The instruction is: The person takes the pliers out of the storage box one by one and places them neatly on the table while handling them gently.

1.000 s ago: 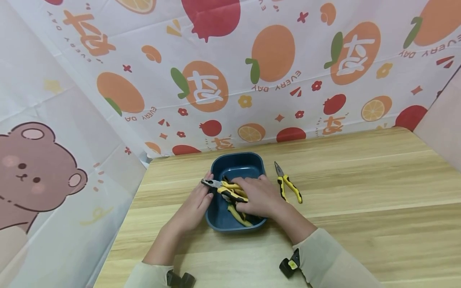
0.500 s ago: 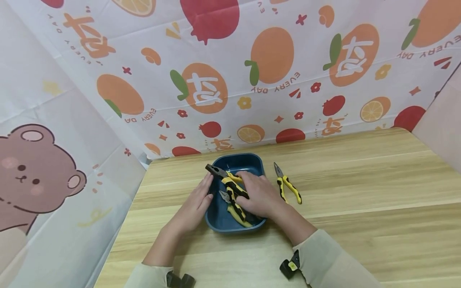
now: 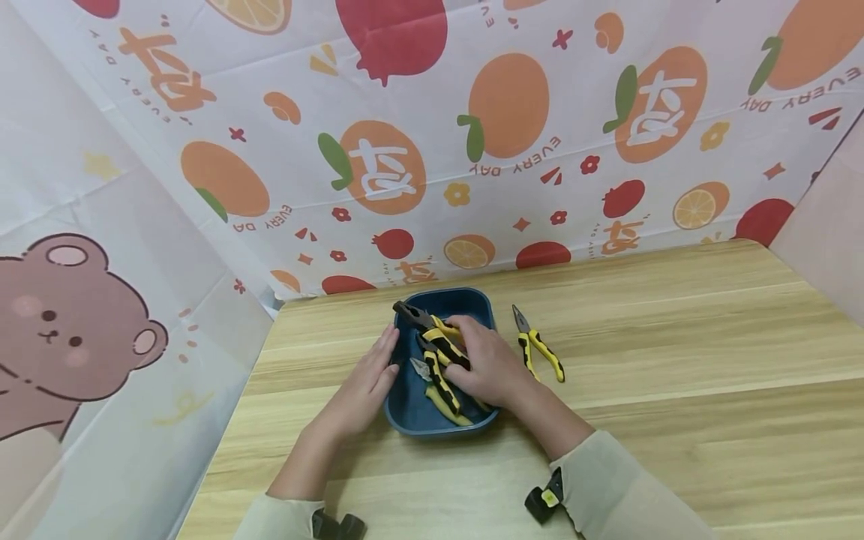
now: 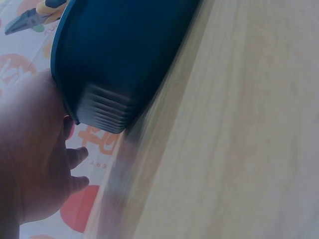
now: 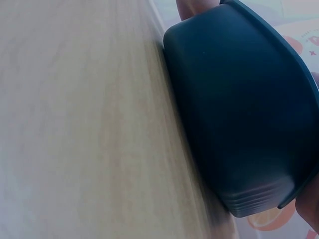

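A dark blue bin (image 3: 442, 431) stands on the table with several yellow-and-black pliers in it. My right hand (image 3: 489, 364) reaches over its right rim and grips combination pliers (image 3: 432, 330) by the yellow-and-black handles. Their dark head points to the far left, over the bin's left rim. Beneath them lie smaller pliers (image 3: 439, 382) and a yellow handle (image 3: 445, 405); the rest of the heap is partly hidden by my right hand. Along the bin's left wall rests my left hand (image 3: 370, 379), fingers straight. The left wrist view shows the bin's ribbed outer wall (image 4: 104, 107).
Needle-nose pliers (image 3: 533, 345) lie on the wooden table (image 3: 675, 360) just right of the bin, handles spread. A fruit-print cloth (image 3: 513, 187) hangs behind the table's back edge. Another cloth with a bear (image 3: 74, 322) hangs on the left.
The combination pliers in my right hand have swung so that their head points farther back, and they have shifted slightly right. The smaller pliers beneath now show more. My left hand stays put.
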Available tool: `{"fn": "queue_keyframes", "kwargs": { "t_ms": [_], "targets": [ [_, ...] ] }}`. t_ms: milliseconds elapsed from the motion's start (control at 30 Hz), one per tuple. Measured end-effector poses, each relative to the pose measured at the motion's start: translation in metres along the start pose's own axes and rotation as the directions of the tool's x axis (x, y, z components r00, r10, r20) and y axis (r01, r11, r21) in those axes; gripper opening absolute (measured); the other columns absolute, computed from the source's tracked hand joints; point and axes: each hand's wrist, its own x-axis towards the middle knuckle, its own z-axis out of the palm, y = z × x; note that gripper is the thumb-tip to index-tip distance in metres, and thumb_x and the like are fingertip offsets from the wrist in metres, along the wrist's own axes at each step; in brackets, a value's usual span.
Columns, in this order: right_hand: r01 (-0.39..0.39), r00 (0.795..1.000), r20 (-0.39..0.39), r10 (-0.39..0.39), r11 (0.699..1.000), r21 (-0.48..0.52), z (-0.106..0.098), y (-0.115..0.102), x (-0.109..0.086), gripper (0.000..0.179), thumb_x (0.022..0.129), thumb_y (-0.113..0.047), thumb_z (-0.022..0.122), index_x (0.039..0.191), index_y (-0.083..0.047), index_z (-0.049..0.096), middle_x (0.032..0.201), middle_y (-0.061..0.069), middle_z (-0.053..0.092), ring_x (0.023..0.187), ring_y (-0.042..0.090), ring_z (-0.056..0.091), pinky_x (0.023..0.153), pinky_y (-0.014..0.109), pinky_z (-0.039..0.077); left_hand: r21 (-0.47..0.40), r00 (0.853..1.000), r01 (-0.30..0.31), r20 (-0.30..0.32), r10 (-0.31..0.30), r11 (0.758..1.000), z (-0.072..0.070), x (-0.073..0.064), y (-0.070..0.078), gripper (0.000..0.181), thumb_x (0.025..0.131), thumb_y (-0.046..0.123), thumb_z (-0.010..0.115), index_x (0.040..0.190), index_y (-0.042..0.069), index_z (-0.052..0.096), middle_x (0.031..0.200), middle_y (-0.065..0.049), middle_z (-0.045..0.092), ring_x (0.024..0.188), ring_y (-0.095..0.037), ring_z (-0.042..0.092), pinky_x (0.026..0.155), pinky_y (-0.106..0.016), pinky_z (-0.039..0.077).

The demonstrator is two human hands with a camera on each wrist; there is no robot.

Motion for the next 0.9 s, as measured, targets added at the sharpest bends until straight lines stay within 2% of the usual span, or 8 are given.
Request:
{"fn": "queue_keyframes", "kwargs": {
  "t_ms": [133,233,367,500,633,700,800,900],
  "targets": [
    [-0.039,0.999,-0.021,0.040,0.997,0.071,0.001,0.002,-0.002,0.054,0.088,-0.026,0.063,0.138,-0.018,0.042,0.122,0.001,0.060,0.098,0.016,0.057,0.088,0.037,0.052,-0.013,1.000,0.003,0.001,-0.003,1.000,0.000,0.000,-0.001,0.057,0.107,0.024,0.034,0.159,0.014,0.012,0.167,-0.003,0.007,0.153,-0.029,0.010,0.120,-0.057,0.018],
    [-0.055,0.994,-0.088,0.072,0.980,0.189,0.002,0.006,-0.003,0.049,0.091,-0.026,0.061,0.135,-0.020,0.040,0.109,0.004,0.063,0.089,0.018,0.058,0.077,0.036,0.051,-0.015,1.000,0.015,0.005,-0.015,1.000,0.001,0.000,-0.001,0.057,0.107,0.025,0.034,0.159,0.016,0.012,0.167,0.000,0.006,0.153,-0.025,0.009,0.120,-0.055,0.018],
    [-0.007,0.973,-0.210,0.099,0.917,0.399,0.001,0.014,-0.003,0.048,0.093,-0.011,0.058,0.137,-0.014,0.040,0.091,0.007,0.058,0.070,0.016,0.053,0.062,0.029,0.047,-0.011,1.000,0.010,0.002,-0.010,1.000,0.001,0.001,-0.001,0.057,0.107,0.025,0.035,0.159,0.015,0.013,0.167,0.000,0.006,0.153,-0.024,0.009,0.121,-0.054,0.018],
    [0.047,0.945,-0.289,0.152,0.813,0.581,-0.002,0.019,0.001,0.054,0.093,0.003,0.050,0.143,-0.005,0.034,0.088,0.013,0.054,0.064,0.019,0.052,0.058,0.027,0.046,-0.007,1.000,-0.017,-0.009,0.017,1.000,0.000,0.002,-0.001,0.057,0.107,0.024,0.036,0.159,0.013,0.015,0.167,-0.002,0.007,0.153,-0.030,0.012,0.120,-0.056,0.018],
    [0.083,0.922,-0.319,0.217,0.696,0.713,-0.006,0.019,0.004,0.058,0.092,0.007,0.043,0.146,-0.009,0.029,0.091,0.019,0.053,0.066,0.024,0.055,0.060,0.027,0.051,0.003,1.000,-0.020,-0.009,0.020,1.000,0.000,0.002,-0.002,0.057,0.107,0.024,0.035,0.159,0.012,0.015,0.167,-0.001,0.006,0.153,-0.030,0.012,0.120,-0.056,0.019],
    [0.089,0.904,-0.325,0.278,0.621,0.779,-0.008,0.018,0.005,0.059,0.091,0.007,0.042,0.146,-0.013,0.030,0.091,0.018,0.053,0.065,0.022,0.056,0.061,0.027,0.053,0.004,1.000,-0.015,-0.011,0.015,1.000,-0.001,0.001,-0.002,0.057,0.107,0.025,0.036,0.159,0.012,0.015,0.167,0.000,0.007,0.153,-0.029,0.011,0.120,-0.055,0.019],
    [0.115,0.857,-0.345,0.382,0.511,0.852,-0.014,0.021,0.006,0.060,0.089,0.004,0.042,0.145,-0.016,0.031,0.089,0.013,0.054,0.062,0.019,0.058,0.059,0.027,0.054,0.005,1.000,-0.018,-0.016,0.018,1.000,0.001,0.000,-0.003,0.057,0.107,0.024,0.036,0.159,0.011,0.016,0.167,-0.002,0.008,0.153,-0.028,0.012,0.120,-0.055,0.019],
    [0.160,0.805,-0.370,0.464,0.430,0.889,-0.023,0.031,0.006,0.058,0.090,0.002,0.041,0.144,-0.017,0.031,0.087,0.009,0.056,0.058,0.018,0.058,0.057,0.028,0.054,0.001,1.000,-0.021,-0.020,0.021,1.000,0.003,-0.002,-0.005,0.057,0.106,0.024,0.037,0.158,0.011,0.017,0.167,-0.004,0.009,0.153,-0.029,0.012,0.120,-0.055,0.018]
  ]
}}
